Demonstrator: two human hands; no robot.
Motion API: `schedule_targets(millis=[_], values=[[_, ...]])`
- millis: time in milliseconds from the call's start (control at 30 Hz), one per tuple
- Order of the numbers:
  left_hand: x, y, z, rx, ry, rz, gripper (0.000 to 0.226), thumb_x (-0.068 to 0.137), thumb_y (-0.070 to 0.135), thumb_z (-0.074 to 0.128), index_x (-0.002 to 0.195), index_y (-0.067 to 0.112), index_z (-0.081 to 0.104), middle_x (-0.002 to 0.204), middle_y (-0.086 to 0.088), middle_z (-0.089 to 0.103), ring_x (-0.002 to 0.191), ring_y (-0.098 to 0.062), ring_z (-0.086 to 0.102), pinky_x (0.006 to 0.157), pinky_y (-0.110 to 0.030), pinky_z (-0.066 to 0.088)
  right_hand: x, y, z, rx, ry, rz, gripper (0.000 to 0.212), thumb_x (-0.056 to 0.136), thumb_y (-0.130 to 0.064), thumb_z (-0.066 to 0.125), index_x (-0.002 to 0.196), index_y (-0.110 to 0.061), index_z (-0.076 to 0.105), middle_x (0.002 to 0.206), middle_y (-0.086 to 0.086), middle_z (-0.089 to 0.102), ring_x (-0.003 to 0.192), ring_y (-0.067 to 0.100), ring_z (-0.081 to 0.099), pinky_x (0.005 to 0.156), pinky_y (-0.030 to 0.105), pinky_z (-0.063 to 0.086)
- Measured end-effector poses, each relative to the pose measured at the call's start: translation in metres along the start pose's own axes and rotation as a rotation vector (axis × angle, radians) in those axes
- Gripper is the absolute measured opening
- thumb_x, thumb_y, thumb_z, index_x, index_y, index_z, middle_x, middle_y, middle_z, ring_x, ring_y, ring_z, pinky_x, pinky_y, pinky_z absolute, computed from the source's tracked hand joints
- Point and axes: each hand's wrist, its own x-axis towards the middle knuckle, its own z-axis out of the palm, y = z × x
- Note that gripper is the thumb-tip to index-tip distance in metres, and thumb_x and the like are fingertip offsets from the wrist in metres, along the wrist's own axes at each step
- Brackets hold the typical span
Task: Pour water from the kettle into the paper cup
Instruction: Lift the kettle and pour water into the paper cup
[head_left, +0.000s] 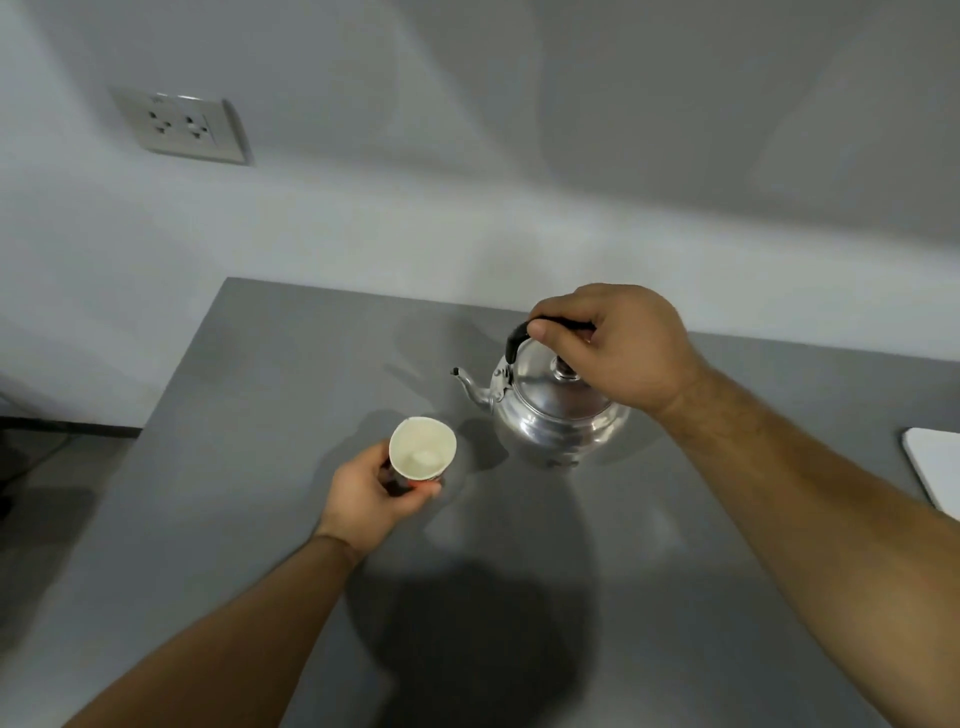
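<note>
A shiny metal kettle (550, 415) stands upright on the grey table (260, 415), its spout pointing left. My right hand (613, 348) is closed around the kettle's black top handle. To the left of the spout, my left hand (363, 499) grips a paper cup (422, 450) by its side; the cup has a white inside and a red and dark outside. The cup's open mouth faces up and tilts slightly toward me. Its base is hidden by my fingers. No water stream shows at the spout.
A white flat object (935, 467) lies at the table's right edge. The table's left edge runs diagonally, with dark floor beyond it. A wall socket (179, 127) sits on the pale wall behind the table.
</note>
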Motion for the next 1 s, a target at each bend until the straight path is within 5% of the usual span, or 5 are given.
schedule_targets(millis=[400,633,800,1000], values=[[0.002,-0.004,0.001,-0.022,0.007,-0.017,0.051,0.062,0.036,0.096,0.109,0.039,0.076,0.105,0.0,0.085,0.105,-0.024,0.08,0.098,-0.053,0.061,-0.032,-0.026,0.01,-0.23,-0.135,-0.069,0.047,0.091,-0.072,0.037,0.111,-0.05,0.074,0.084,-0.014,0.074,0.085,0.013,0.069,0.074,0.036,0.057],[0.0,-0.002,0.0,0.007,-0.009,0.027,0.047,0.067,0.029,0.095,0.106,0.043,0.073,0.106,-0.007,0.083,0.104,-0.026,0.079,0.096,-0.048,0.062,-0.025,-0.047,0.014,-0.357,-0.171,-0.131,0.037,0.099,-0.064,0.046,0.102,-0.043,0.076,0.076,-0.009,0.072,0.078,0.019,0.066,0.067,0.032,0.053],[-0.001,0.003,-0.002,0.022,-0.022,0.053,0.051,0.064,0.036,0.095,0.103,0.059,0.071,0.106,0.01,0.082,0.102,-0.012,0.078,0.095,-0.033,0.062,-0.017,-0.06,0.018,-0.462,-0.215,-0.174,0.04,0.101,-0.059,0.044,0.097,-0.037,0.077,0.075,-0.007,0.07,0.076,0.021,0.064,0.063,0.031,0.049],[0.001,-0.001,-0.001,0.007,-0.024,0.048,0.051,0.062,0.039,0.094,0.103,0.057,0.071,0.103,-0.004,0.082,0.1,-0.025,0.079,0.094,-0.042,0.063,-0.011,-0.075,0.02,-0.549,-0.271,-0.212,0.04,0.104,-0.053,0.045,0.096,-0.033,0.078,0.071,-0.004,0.064,0.072,0.023,0.061,0.058,0.028,0.035]])
